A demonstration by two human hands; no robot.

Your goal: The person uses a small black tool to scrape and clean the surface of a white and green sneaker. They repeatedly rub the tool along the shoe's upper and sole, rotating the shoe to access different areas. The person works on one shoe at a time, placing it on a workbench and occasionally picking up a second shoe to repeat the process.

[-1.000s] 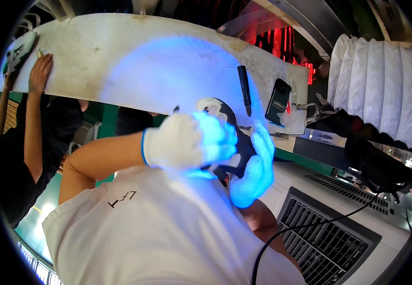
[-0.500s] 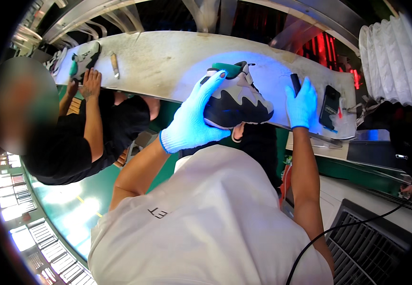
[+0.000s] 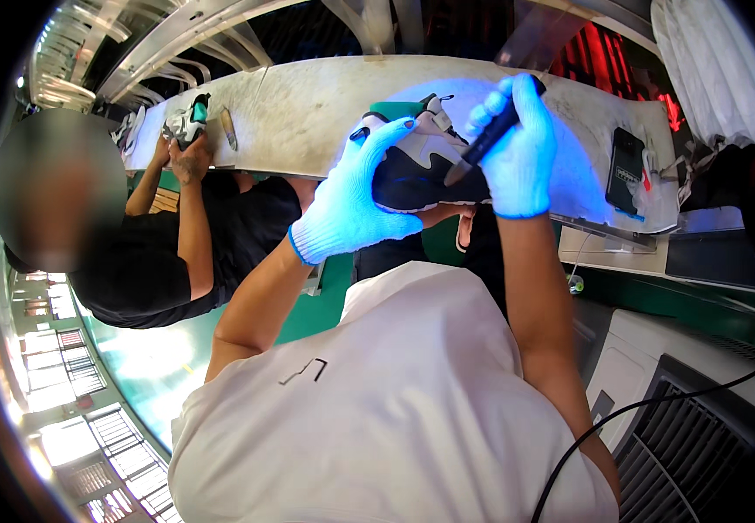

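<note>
My left hand (image 3: 355,196), in a white knit glove tinted blue by the light, is closed on a sneaker (image 3: 429,170). The shoe is grey-white and black with a green collar, held at the table's near edge. Its thumb lies along the heel side; the fingers reach beneath the sole. In my right hand (image 3: 521,144), also gloved, is a black-handled tool (image 3: 492,132) with a short, tapered grey tip. That tip points down and left over the toe end of the sneaker; whether it touches cannot be made out.
A worn pale table (image 3: 308,96) curves across the view. On its right lie a black phone (image 3: 625,170) and a small clear bag (image 3: 649,185). To my left a co-worker (image 3: 190,161) handles a similar shoe, near a wooden-handled tool (image 3: 229,129). A black cable (image 3: 647,405) hangs at right.
My right hand has lifted the black-handled tool off the table's right side and brought it left over the sneaker. The left hand keeps its hold. The co-worker's shoe has been turned.
</note>
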